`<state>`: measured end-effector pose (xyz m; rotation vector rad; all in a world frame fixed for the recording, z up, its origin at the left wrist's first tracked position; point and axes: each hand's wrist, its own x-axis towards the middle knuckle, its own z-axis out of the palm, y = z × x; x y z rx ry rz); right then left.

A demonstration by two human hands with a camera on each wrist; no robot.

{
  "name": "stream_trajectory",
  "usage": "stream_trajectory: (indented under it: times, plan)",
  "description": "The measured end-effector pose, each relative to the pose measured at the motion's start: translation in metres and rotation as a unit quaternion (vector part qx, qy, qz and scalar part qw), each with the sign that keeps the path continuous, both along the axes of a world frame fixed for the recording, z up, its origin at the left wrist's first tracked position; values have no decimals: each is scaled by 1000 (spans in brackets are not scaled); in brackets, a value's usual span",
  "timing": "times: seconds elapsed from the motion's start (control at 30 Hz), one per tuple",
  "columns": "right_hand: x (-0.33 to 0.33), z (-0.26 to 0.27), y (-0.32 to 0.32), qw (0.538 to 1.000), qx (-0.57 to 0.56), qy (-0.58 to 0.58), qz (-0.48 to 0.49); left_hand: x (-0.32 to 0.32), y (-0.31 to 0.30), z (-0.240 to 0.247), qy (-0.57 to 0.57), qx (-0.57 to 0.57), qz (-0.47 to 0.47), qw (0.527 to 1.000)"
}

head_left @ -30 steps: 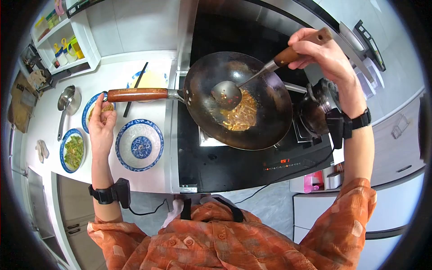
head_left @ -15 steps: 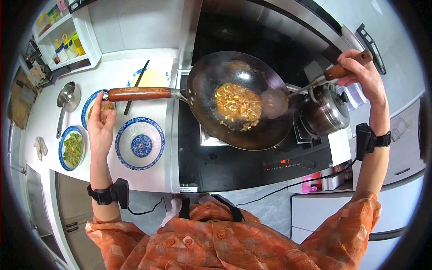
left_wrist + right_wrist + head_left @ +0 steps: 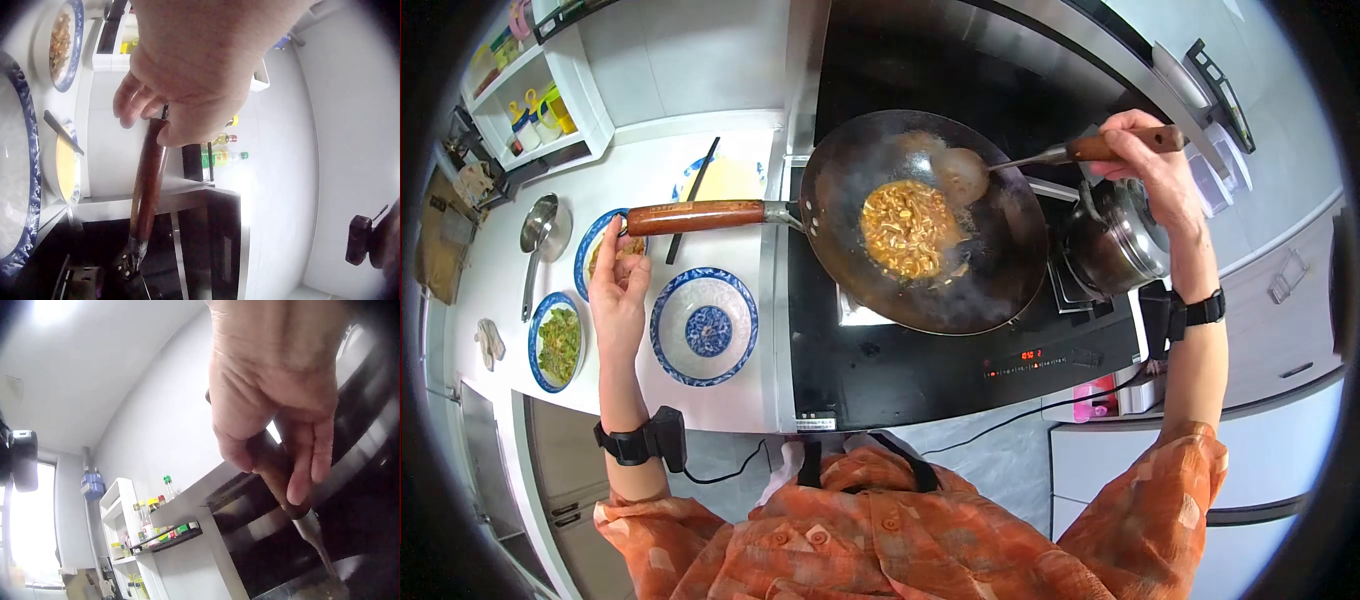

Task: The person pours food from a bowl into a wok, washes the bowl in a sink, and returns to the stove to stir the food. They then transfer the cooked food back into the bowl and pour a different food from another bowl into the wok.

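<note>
A dark wok [image 3: 990, 270] stands on the black cooktop with brown, saucy chopped food [image 3: 905, 228] in its middle. My left hand [image 3: 618, 290] pinches the ring end of the wok's wooden handle [image 3: 700, 216]; in the left wrist view the thumb and fingers meet at the tip of that handle [image 3: 149, 181]. My right hand [image 3: 1155, 175] grips the wooden handle of a ladle [image 3: 960, 177], whose bowl lies at the far side of the food. In the right wrist view my fingers wrap the ladle's handle [image 3: 278, 475].
Left of the cooktop are an empty blue-rimmed bowl [image 3: 750, 325], a plate of greens [image 3: 558, 345], a yellow-filled bowl [image 3: 735, 182] with chopsticks [image 3: 692, 200] across it, and a metal ladle [image 3: 532, 260]. A lidded steel pot [image 3: 1105, 245] stands right of the wok.
The ladle swung right to the wok's side, then came back left and away from me to the far side. The food sits more gathered toward the left. My left hand keeps its pinch.
</note>
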<state>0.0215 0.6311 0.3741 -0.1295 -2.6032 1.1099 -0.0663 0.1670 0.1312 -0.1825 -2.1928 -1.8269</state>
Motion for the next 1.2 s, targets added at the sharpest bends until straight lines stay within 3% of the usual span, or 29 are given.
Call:
stream_trajectory:
  times: [0.17, 0.23, 0.5, 0.57, 0.73, 0.83, 1.0, 1.1, 1.2]
  plan:
    - [6, -4, -19, 995, -56, -12, 87, 1, -3, -2, 15, -9, -7, 1000]
    - [16, 5, -28, 990, 7, 49, 130, 5, 0, 1, 13, 0, 0, 1000]
    - [31, -8, -24, 991, -56, 47, 116, 39, -11, -6, 6, -16, 43, 999]
    - [32, -6, -15, 995, -62, 42, 61, 48, -19, -15, -10, -21, 48, 999]
    - [39, -13, -17, 993, -62, 33, 90, 70, -32, -45, -44, -34, 78, 995]
    - [50, -10, -22, 991, -67, 64, 97, 85, -37, -64, -115, -13, 105, 988]
    - [48, -16, -7, 997, -45, 33, 60, 96, -33, -85, -142, 16, 96, 985]
    - [44, -23, 1, 993, -52, 92, 47, 96, -33, -89, -150, 27, 91, 984]
    - [34, -39, 0, 994, -71, 69, 44, 92, -31, -97, -249, 76, 74, 963]
